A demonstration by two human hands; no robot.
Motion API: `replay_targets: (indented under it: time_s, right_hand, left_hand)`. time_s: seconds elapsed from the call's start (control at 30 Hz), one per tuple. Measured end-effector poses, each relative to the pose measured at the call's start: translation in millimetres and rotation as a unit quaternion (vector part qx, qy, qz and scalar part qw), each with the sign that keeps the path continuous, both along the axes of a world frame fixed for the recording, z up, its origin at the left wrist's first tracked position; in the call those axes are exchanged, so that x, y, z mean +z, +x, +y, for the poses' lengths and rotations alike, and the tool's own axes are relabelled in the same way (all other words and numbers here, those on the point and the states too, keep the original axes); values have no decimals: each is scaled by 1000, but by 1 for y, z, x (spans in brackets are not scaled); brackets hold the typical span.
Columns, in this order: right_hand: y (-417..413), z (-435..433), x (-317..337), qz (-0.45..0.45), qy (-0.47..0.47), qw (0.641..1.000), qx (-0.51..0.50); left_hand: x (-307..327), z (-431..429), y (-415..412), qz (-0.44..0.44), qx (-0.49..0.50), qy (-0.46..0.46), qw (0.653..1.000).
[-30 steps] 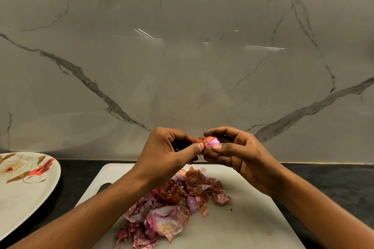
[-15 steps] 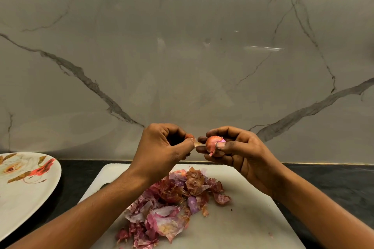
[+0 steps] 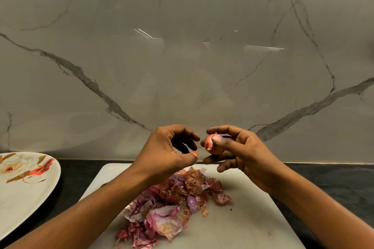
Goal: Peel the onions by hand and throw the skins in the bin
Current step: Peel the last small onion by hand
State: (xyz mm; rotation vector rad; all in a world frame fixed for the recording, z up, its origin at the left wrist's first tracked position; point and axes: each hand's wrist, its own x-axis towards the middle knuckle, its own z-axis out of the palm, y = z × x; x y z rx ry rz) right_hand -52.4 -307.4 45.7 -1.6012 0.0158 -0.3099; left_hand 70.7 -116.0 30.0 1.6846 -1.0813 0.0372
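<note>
**Peeling under way, disposal not begun**

The right hand (image 3: 249, 153) grips a partly skinned onion (image 3: 212, 144) above the far edge of the cutting board (image 3: 242, 218). The left hand (image 3: 168, 151), just beside it but apart, pinches a torn skin scrap (image 3: 194, 154). The heap of skins (image 3: 174, 202) is still to be binned, and no bin is in view. Dark tabletop (image 3: 334, 178), floral plate (image 3: 24, 188) at left, veined marble wall (image 3: 182, 46) behind.

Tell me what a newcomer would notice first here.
The small reddish onion held in the right hand, centre frame, with the left hand beside it. Below them, a pile of purple skins lies on the white cutting board; a floral plate sits at the left edge.
</note>
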Motion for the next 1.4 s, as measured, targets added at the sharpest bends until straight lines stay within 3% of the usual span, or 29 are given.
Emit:
replay_targets:
  time_s: [0.63, 1.4]
  right_hand:
    - [0, -3, -8, -28, -145, 988, -37]
    - [5, -5, -16, -63, -177, 982, -18]
  left_hand:
    - [1, -1, -4, -6, -19, -41, 999]
    - [-2, 0, -4, -70, 17, -40, 997]
